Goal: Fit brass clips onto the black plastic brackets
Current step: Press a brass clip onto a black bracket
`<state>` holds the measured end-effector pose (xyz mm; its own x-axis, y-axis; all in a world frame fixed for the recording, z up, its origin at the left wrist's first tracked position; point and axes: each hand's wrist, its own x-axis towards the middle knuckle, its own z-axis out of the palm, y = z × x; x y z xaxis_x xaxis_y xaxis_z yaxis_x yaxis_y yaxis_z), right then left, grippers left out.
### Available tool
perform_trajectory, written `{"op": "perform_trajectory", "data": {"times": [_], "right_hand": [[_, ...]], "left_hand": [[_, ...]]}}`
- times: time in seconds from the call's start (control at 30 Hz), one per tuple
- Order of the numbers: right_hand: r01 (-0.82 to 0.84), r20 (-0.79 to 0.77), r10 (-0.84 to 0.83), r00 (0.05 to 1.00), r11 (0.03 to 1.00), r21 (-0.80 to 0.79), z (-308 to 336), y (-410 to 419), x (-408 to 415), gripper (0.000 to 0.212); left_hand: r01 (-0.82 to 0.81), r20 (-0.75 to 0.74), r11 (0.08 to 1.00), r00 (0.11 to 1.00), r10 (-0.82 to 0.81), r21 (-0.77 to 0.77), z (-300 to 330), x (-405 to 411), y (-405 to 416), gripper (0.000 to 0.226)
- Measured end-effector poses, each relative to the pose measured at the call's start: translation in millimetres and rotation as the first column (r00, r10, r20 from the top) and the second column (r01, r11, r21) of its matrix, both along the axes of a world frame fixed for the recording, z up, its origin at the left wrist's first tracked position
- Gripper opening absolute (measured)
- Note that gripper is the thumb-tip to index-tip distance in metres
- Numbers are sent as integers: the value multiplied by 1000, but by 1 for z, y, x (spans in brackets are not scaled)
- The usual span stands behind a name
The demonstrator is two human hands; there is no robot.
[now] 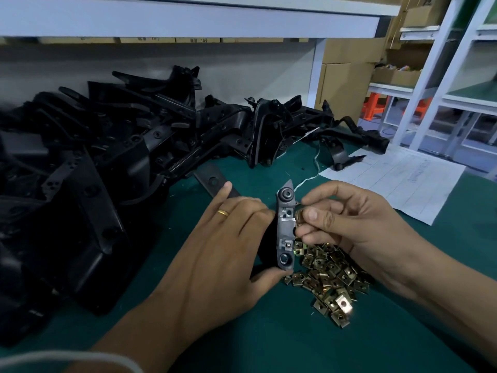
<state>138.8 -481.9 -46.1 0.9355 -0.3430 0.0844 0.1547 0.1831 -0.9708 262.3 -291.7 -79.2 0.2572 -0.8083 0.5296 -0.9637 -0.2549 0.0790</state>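
Black brackets (129, 135), brass-gold clips (328, 275), dark green table (269, 340), white paper (398, 181).

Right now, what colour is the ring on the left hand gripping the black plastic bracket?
Gold; the ring shows plainly in the head view.

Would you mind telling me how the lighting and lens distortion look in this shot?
Head view: the black bracket pile is underexposed, nearly detail-less; glare whitens one brass clip; wide-angle distortion bows the shelf edge; the string at lower left is blurred.
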Motion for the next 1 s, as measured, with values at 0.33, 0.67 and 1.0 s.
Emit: {"op": "perform_trajectory", "data": {"times": [0.33, 0.67, 1.0], "right_hand": [[33, -21, -32, 999, 998, 54, 2, 3, 0, 30], [83, 0, -83, 997, 996, 12, 2, 7, -1, 24], [108, 17, -108, 994, 994, 7, 0, 12, -1, 25]], "left_hand": [[-70, 54, 998, 996, 70, -5, 1, -2, -2, 64], [-37, 45, 999, 998, 36, 19, 3, -2, -2, 66], [-34, 27, 998, 999, 33, 47, 5, -4, -2, 65]]}}
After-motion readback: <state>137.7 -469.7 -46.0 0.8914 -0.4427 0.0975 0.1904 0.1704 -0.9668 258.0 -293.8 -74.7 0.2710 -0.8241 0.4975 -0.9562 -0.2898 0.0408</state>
